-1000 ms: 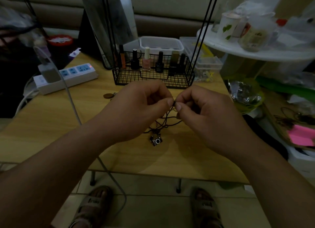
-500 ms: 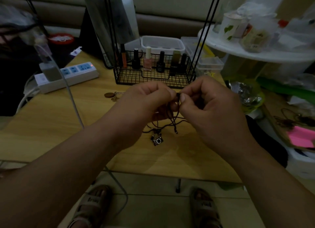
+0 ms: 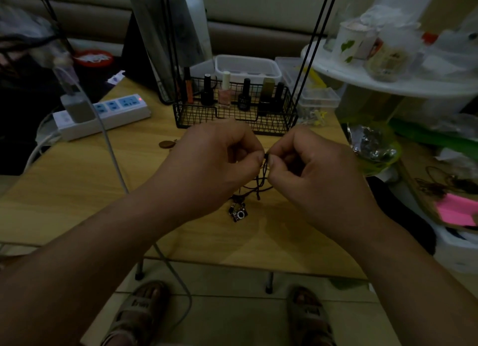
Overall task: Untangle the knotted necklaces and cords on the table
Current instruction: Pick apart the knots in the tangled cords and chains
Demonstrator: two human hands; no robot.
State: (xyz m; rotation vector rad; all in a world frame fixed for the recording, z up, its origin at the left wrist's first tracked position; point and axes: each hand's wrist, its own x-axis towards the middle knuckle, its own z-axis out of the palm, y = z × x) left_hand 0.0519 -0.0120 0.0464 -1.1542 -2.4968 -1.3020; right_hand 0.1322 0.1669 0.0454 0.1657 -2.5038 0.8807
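Pinching black cord (image 3: 261, 181) with left hand (image 3: 217, 162) and right hand (image 3: 315, 170), thumbs nearly meeting above desk (image 3: 77, 185). Hanging near vertical, down to camera pendant (image 3: 239, 214) lying on desk. Same double pinch as before; pendant unmoved.

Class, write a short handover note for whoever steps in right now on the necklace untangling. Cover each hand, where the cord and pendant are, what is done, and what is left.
Left hand: thumb and forefinger pinch the black cord at what looks like the knot, above the table.
Right hand: pinches the same cord right beside the left fingertips.
Cord: loops hang crossed below the hands. The camera pendant is at the low end, near the tabletop.
Done: tangle gripped; no strand visibly freed.
Left: work the knot loose, separate the loops, lay the cord out straight.
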